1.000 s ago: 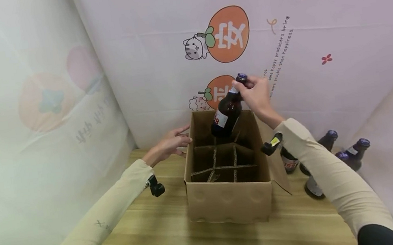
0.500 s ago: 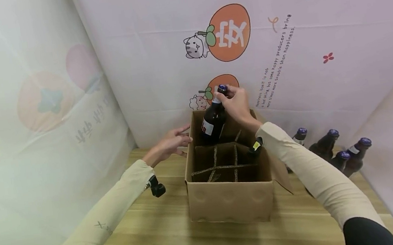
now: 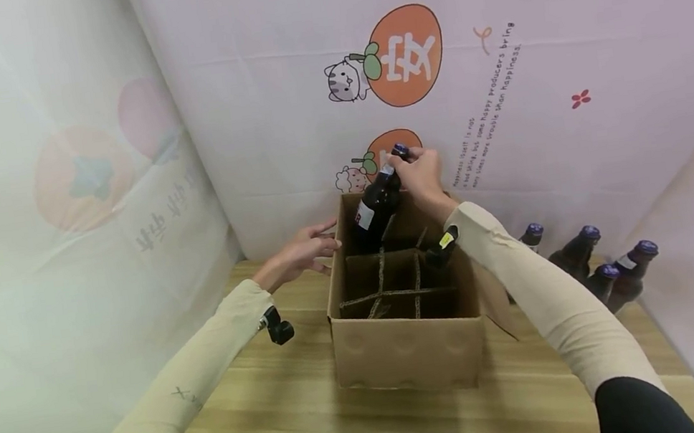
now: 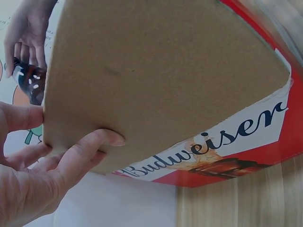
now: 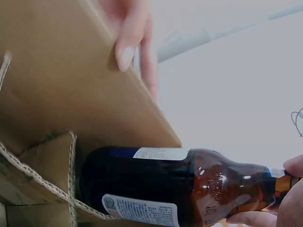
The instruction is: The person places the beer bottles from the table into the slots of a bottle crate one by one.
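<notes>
The person's right grip (image 3: 422, 177) pinches a brown bottle (image 3: 379, 204) by the neck, near its blue cap. Below and left of that grip the bottle slants down, its base inside the open cardboard box (image 3: 409, 353), toward the far left corner by the dividers (image 3: 398, 293). The left grip (image 3: 300, 255) pinches the box's left wall at the rim (Budweiser, reads the print further down). Four other bottles (image 3: 630, 275) stand right of the right grip, partly hidden by the sleeve (image 3: 538, 287).
</notes>
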`<state>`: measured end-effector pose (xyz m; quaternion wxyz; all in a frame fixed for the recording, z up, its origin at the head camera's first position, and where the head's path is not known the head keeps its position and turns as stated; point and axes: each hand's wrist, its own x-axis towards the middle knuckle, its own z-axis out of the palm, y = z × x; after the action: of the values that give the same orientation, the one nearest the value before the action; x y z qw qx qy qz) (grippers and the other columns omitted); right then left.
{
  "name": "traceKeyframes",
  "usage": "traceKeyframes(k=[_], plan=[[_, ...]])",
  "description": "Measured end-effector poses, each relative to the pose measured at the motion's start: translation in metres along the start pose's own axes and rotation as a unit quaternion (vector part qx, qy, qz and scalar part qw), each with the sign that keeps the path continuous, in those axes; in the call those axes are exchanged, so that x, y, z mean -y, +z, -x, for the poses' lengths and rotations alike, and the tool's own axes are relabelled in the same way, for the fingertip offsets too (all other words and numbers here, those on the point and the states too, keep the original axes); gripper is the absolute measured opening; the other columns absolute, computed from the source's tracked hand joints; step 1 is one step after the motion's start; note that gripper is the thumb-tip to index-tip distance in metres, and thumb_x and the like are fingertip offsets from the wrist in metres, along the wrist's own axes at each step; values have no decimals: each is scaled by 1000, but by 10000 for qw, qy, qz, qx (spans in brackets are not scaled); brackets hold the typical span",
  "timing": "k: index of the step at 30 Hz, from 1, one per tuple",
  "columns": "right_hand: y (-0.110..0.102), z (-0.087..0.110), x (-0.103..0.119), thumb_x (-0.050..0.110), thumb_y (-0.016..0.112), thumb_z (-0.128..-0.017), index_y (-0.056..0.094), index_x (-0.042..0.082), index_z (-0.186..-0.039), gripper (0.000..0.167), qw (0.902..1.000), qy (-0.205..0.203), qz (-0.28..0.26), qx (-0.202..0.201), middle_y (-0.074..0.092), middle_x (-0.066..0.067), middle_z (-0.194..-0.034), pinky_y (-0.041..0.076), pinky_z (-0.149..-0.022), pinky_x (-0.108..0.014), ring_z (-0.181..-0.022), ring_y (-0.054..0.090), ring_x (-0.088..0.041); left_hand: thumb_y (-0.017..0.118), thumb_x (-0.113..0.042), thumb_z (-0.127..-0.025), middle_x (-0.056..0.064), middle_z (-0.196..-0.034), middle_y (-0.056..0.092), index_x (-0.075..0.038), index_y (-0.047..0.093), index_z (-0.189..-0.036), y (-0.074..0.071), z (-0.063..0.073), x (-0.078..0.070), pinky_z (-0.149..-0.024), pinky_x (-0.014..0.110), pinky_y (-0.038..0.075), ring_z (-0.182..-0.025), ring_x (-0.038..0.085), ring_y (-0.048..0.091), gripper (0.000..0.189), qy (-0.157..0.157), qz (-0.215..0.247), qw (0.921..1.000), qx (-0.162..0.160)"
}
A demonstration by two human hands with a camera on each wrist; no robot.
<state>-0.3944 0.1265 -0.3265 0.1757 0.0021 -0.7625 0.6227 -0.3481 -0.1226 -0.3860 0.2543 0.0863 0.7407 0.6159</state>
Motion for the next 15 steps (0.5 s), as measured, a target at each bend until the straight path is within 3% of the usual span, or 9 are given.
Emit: traceKeyframes(k=[3, 7, 10, 12, 15], plan=[[6, 1, -4, 12, 72, -98, 73, -10, -119, 31, 9998, 120, 135, -85, 75, -27, -117, 61, -68, -17, -85, 73, -17, 57, -7, -104, 24, -167, 33, -18, 22, -168, 0, 0, -1, -94, 49, 64, -146, 47, 42, 75, 24, 25, 10000, -17], [18, 8, -16, 12, 73, -98, 74, -7, -115, 26, 9958, -20, 851, 330, 75, -23, -110, 52, -60, -15, -77, 64, -18, 57, -6, -104, 24, -167, 33, -18, 22, -168, 0, 2, -3, -96, 49, 63, -146, 46, 43, 75, -34, -22, 10000, -42], [29, 15, -24, 13, 73, -98, 74, -7, -105, 22, 9841, -450, 1462, 899, 71, -18, -99, 44, -57, -17, -73, 55, -16, 57, -6, -103, 23, -167, 33, -17, 23, -168, 1, 5, -4, -96, 50, 63, -146, 46, 43, 74, -65, -89, 9999, -125], [36, 19, -31, 14, 75, -97, 72, -5, -89, 21, 9734, -715, 1832, 1176, 66, -13, -82, 39, -53, -19, -65, 50, -15, 56, -6, -103, 23, -167, 33, -17, 24, -168, 2, 6, -4, -96, 50, 63, -145, 46, 44, 73, -57, -76, 9998, -154], [42, 25, -42, 10, 78, -94, 57, 1, -69, 34, 9615, -774, 2198, 1459, 50, -4, -65, 31, -47, -21, -55, 42, -13, 57, -6, -103, 23, -167, 33, -17, 25, -168, 4, 6, -3, -96, 51, 63, -145, 46, 44, 73, -36, -40, 9999, -142]])
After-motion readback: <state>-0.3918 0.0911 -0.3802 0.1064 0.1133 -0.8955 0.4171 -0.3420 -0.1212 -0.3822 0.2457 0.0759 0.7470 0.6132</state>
